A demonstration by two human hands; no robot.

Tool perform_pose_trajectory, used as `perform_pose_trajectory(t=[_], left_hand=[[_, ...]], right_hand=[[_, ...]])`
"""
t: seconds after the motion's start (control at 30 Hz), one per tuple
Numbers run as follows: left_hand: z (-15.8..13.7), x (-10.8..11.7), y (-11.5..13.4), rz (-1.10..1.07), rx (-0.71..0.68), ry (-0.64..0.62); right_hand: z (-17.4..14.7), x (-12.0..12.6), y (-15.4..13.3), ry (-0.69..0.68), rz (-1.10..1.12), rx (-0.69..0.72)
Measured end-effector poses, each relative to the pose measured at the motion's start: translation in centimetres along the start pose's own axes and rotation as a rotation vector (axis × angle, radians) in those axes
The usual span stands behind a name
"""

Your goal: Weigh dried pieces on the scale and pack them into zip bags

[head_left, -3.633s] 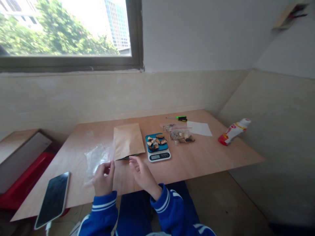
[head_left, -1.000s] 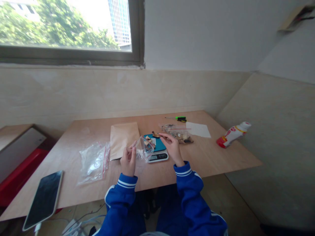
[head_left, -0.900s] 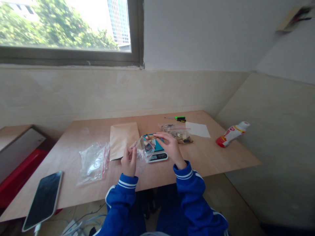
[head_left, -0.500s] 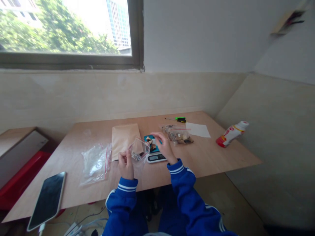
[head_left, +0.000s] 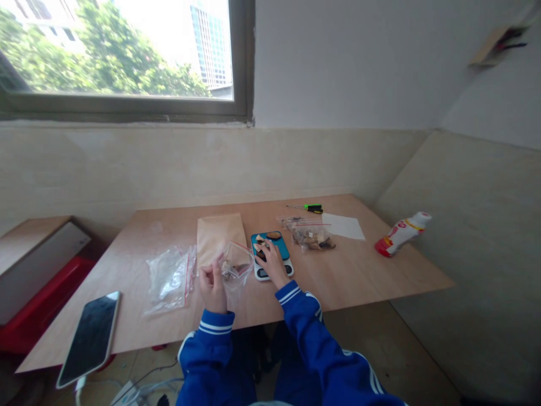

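Note:
My left hand (head_left: pixel 212 286) is closed, pinching the edge of a clear zip bag (head_left: pixel 236 285) with a red seal line. Some dark and pale dried pieces (head_left: pixel 231 268) lie inside that bag, whose mouth faces the scale. Just to the right is a kitchen scale (head_left: pixel 282 248) with a blue top and a white front, carrying several pieces that look like dried mushroom (head_left: pixel 274 235). Over the scale's left part, my right hand (head_left: pixel 273 264) curls its thumb and fingers around a dark dried piece. The hand partly covers the display.
A brown paper bag (head_left: pixel 217 234) lies behind the zip bag. Flat clear bags (head_left: pixel 169 276) and a tablet (head_left: pixel 91 338) are at left. Filled bags (head_left: pixel 313 237), a screwdriver (head_left: pixel 313 208), white paper (head_left: pixel 346 226) and a tilted bottle (head_left: pixel 401 234) sit at right.
My right hand has moved down and left onto the pieces on the scale, uncovering more of its blue top. My left hand still holds the zip bag. The view has shifted slightly.

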State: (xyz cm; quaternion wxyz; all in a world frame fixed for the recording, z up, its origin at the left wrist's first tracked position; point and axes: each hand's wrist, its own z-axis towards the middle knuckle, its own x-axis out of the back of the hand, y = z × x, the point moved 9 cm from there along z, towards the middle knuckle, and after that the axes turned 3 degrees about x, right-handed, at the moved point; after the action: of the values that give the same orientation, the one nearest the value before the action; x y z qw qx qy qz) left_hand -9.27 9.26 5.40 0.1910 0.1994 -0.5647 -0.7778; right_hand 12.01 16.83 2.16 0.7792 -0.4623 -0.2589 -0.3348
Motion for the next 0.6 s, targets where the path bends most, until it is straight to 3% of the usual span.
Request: perform_pose_trajectory(t=[0.2,0.3,0.47,0.6], left_hand=[[-0.2,-0.3,0.6,-0.003,0.039,0.02],[-0.5,-0.9,0.4,0.005,0.043,-0.018],[-1.0,-1.8,-0.5,-0.011,0.063,-0.087],[-1.2,-2.0,-0.1,0.018,0.035,-0.095]], right_hand=[[-0.2,2.2,2.0,0.115,0.059,-0.052],[-0.1,4.2,1.6,0.182,0.117,-0.058],[0.5,8.4,-3.1,0.273,0.356,-0.018],[1.2,8.2,-8.2,0.071,0.424,0.166]])
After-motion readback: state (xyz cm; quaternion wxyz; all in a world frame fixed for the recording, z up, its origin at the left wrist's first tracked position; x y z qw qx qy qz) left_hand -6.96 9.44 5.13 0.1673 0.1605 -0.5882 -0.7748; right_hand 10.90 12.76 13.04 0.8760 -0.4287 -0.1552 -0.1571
